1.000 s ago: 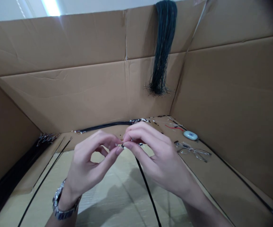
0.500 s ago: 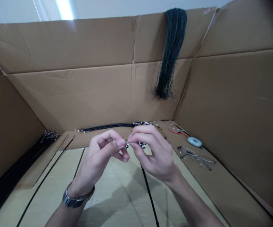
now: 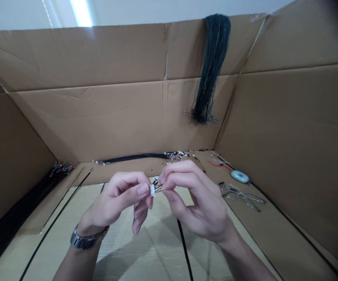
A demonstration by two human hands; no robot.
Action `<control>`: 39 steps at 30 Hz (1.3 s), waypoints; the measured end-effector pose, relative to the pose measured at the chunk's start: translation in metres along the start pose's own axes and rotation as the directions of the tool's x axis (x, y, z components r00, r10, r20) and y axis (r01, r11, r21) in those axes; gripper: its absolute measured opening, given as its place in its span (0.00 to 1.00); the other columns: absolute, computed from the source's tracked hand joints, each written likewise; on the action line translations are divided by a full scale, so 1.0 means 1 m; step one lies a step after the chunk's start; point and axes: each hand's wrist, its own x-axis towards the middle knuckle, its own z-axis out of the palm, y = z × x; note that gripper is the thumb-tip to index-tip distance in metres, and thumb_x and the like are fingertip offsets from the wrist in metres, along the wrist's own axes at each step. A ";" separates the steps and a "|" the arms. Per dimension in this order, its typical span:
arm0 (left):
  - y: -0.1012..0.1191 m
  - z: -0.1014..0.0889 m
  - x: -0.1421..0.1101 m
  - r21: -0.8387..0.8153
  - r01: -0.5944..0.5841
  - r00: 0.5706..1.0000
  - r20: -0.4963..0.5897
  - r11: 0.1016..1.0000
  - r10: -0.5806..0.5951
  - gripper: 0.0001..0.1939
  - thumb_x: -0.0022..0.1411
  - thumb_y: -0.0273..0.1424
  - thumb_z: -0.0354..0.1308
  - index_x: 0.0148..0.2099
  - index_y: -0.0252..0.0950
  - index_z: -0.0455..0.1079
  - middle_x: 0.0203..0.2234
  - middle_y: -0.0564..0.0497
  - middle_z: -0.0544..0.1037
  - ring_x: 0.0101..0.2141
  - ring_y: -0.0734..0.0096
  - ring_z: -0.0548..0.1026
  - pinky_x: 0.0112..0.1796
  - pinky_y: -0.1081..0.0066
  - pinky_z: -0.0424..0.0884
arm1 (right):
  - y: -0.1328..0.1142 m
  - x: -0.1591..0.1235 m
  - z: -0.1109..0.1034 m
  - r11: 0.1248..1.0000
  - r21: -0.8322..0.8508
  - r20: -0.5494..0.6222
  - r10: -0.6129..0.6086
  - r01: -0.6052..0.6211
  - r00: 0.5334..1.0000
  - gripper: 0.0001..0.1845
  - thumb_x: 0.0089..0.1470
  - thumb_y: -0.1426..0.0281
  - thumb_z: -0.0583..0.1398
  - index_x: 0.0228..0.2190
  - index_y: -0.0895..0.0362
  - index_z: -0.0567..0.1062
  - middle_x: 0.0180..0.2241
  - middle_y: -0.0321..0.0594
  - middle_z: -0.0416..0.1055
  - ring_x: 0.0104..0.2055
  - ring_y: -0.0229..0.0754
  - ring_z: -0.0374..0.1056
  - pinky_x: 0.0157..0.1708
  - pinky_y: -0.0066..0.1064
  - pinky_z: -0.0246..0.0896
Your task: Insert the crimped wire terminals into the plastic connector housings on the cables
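Observation:
Between thumb and fingers, my left hand (image 3: 124, 199) pinches a small white connector (image 3: 153, 190). Thin coloured wires (image 3: 158, 188) run from the connector's right side into the fingertips of my right hand (image 3: 193, 199), which is closed on them. A black cable (image 3: 184, 246) comes out below my right hand and runs down toward me over the pale work surface (image 3: 133, 242). How the wires join the cable is hidden behind the right hand.
Cardboard walls surround the surface. A thick black cable bundle (image 3: 19, 214) lies left, another bundle (image 3: 136, 157) at the back. Dark green wires (image 3: 212, 70) hang over the back wall. Eyeglasses (image 3: 243, 195) and a pale blue oval object (image 3: 239, 176) lie right.
My hands have lowered slightly and moved a little apart. The white connector and coloured wires now show between my fingertips, where earlier they were mostly covered.

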 end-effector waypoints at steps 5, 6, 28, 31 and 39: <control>-0.008 0.002 0.003 -0.052 -0.036 0.995 0.092 0.998 0.041 0.10 0.71 0.34 0.59 0.38 0.35 0.77 0.18 0.55 0.73 0.15 0.82 0.72 0.20 0.83 0.69 | -0.007 0.001 -0.004 0.998 0.043 0.051 0.047 -0.050 0.998 0.06 0.60 0.81 0.59 0.39 0.61 0.72 0.39 0.42 0.70 0.41 0.36 0.70 0.41 0.27 0.70; -0.008 0.002 0.004 -0.056 -0.049 0.993 0.101 0.997 0.055 0.10 0.71 0.33 0.58 0.38 0.35 0.78 0.18 0.55 0.74 0.15 0.81 0.73 0.20 0.82 0.69 | -0.009 0.000 -0.005 0.997 0.053 0.053 0.056 -0.059 0.997 0.06 0.60 0.81 0.59 0.39 0.60 0.72 0.38 0.41 0.70 0.41 0.36 0.70 0.41 0.27 0.70; -0.012 0.016 0.005 0.084 -0.112 0.993 -0.025 0.990 0.115 0.16 0.70 0.38 0.58 0.34 0.36 0.81 0.20 0.51 0.76 0.17 0.74 0.78 0.18 0.81 0.73 | -0.041 0.000 -0.014 0.962 -0.153 0.015 0.231 -0.226 0.973 0.06 0.63 0.79 0.58 0.38 0.57 0.71 0.43 0.40 0.69 0.47 0.37 0.73 0.41 0.23 0.75; -0.013 0.015 0.005 0.075 -0.113 0.993 -0.019 0.991 0.114 0.16 0.71 0.38 0.58 0.34 0.36 0.80 0.20 0.51 0.75 0.17 0.73 0.78 0.18 0.81 0.73 | -0.041 0.001 -0.013 0.962 -0.150 0.008 0.233 -0.229 0.972 0.07 0.63 0.80 0.57 0.39 0.56 0.71 0.42 0.41 0.70 0.46 0.38 0.73 0.41 0.25 0.76; -0.010 0.017 0.006 0.211 -0.163 0.984 -0.030 0.964 0.173 0.17 0.72 0.36 0.56 0.33 0.36 0.80 0.20 0.52 0.75 0.17 0.76 0.75 0.17 0.80 0.72 | -0.042 -0.001 -0.012 0.955 -0.186 0.027 0.240 -0.231 0.970 0.06 0.63 0.79 0.57 0.38 0.56 0.71 0.42 0.42 0.70 0.44 0.41 0.75 0.35 0.27 0.76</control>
